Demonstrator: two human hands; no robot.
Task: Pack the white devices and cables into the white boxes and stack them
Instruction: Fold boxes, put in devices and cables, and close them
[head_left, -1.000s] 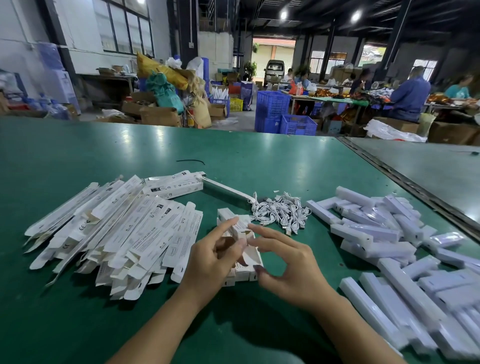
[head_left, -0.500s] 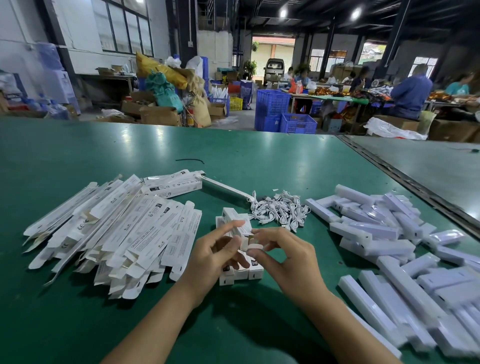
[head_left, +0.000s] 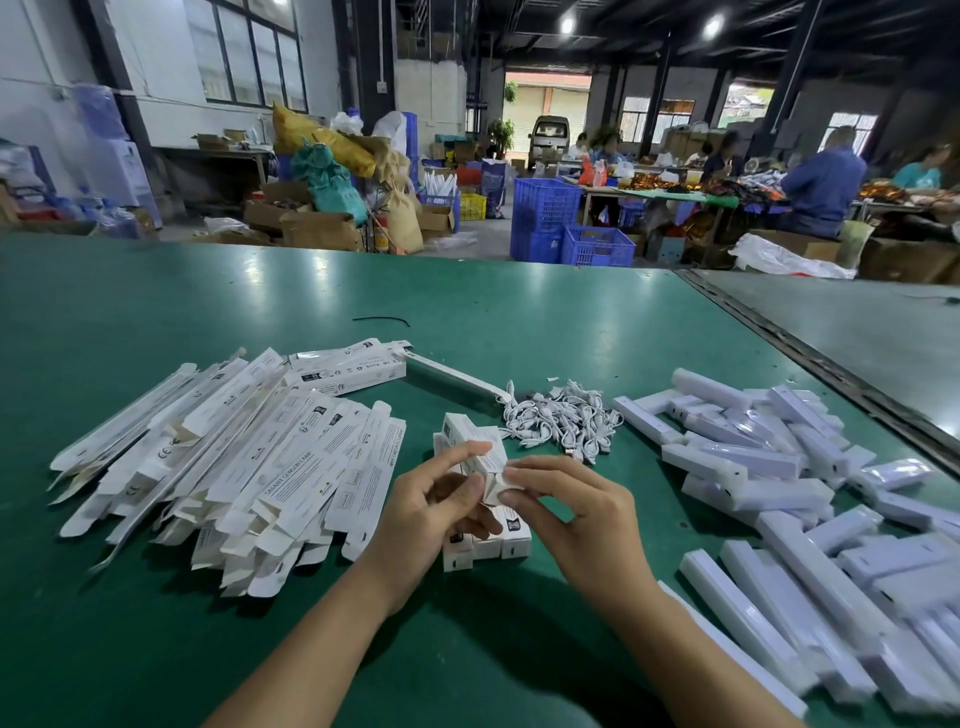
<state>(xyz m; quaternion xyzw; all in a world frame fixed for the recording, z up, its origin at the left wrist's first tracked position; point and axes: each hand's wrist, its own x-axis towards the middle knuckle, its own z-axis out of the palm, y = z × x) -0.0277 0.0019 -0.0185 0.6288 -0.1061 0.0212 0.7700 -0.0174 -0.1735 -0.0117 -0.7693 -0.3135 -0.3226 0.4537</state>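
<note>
Both my hands hold one long white box (head_left: 475, 444) just above a small stack of packed white boxes (head_left: 488, 543) on the green table. My left hand (head_left: 431, 506) grips the box from the left, thumb on top. My right hand (head_left: 574, 512) pinches its near end flap with thumb and fingertips. A heap of flat, unfolded white boxes (head_left: 249, 462) lies to the left. A pile of coiled white cables (head_left: 563, 418) sits just behind the hands. Several white bar-shaped devices (head_left: 779, 499) in clear wrap are heaped on the right.
A closed box (head_left: 348, 369) and a long white bar (head_left: 457, 382) lie behind the flat boxes. A black tie (head_left: 382, 320) lies farther back on the green table (head_left: 519, 312). A metal seam (head_left: 810, 358) runs along the right. Blue crates and seated people are in the background.
The open end flap seen a second ago has been folded shut. My right hand has closed in on the box's near end, and both hands have drawn together over the stack.
</note>
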